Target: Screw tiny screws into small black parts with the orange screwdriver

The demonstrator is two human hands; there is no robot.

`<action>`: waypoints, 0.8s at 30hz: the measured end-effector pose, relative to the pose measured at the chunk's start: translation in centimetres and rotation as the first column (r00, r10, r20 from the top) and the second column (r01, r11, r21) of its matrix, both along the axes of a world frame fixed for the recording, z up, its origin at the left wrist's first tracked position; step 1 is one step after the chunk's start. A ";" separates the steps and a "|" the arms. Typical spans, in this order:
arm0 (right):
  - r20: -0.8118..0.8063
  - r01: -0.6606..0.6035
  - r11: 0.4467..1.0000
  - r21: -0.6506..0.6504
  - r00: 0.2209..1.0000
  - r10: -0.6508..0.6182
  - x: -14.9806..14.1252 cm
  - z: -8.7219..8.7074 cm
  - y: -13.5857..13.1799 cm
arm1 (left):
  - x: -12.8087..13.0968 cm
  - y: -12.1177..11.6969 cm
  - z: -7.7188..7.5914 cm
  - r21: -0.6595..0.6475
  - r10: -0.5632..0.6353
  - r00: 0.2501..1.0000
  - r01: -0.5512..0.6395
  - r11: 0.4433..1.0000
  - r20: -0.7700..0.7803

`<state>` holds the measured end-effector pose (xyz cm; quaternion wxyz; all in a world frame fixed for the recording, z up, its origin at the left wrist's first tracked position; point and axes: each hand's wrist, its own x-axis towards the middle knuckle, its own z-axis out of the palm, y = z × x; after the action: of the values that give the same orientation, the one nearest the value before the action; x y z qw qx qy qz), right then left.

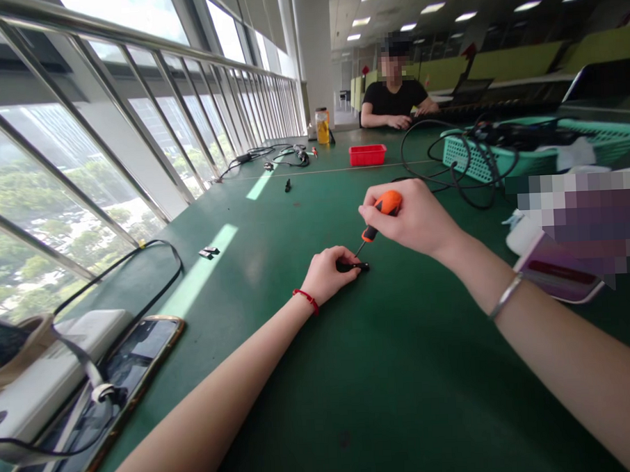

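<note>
Screwdriver (390, 203) gripped in right hand (416, 221), fingers wrapped about the orange-and-black handle; shaft slopes down and leftward, handle end high, tip low by the other hand's fingers. Left hand (327, 274) is down at the surface (299, 362), thumb and fingers pinched together on a small dark piece (365, 266), one end of which pokes out rightward past the fingertips. Key relation: piece lies below and to the left of the right hand; its visible long axis runs roughly left to right across the view, with the shaft coming to it at a steep slant. Left hand is the nearer, in direct contact; right hand stands off by the driver's length. Tip seated or just above: cannot tell, too small. Farther out: two small black parts (209, 252) to the left, a single black part (288, 186) beyond the hands, then red tray (368, 156), teal basket (465, 154) to its right.
</note>
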<state>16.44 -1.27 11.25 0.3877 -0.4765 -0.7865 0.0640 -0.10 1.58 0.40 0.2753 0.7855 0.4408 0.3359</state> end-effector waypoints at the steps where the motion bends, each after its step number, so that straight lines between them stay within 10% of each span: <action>1: -0.016 -0.008 1.000 0.005 1.000 0.008 0.0 -0.1 0.0 | 0.0 0.0 0.0 0.001 0.000 1.000 0.000 1.000 -0.001; 24: 0.000 -0.027 0.999 -0.033 1.000 0.027 0.0 -0.9 0.7 | 0.0 0.1 -0.1 0.004 0.008 1.000 -0.008 1.000 -0.006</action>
<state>16.47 -0.61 10.32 0.3788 -0.4721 -0.7918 0.0821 -0.08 1.66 0.31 0.2709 0.7852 0.4442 0.3358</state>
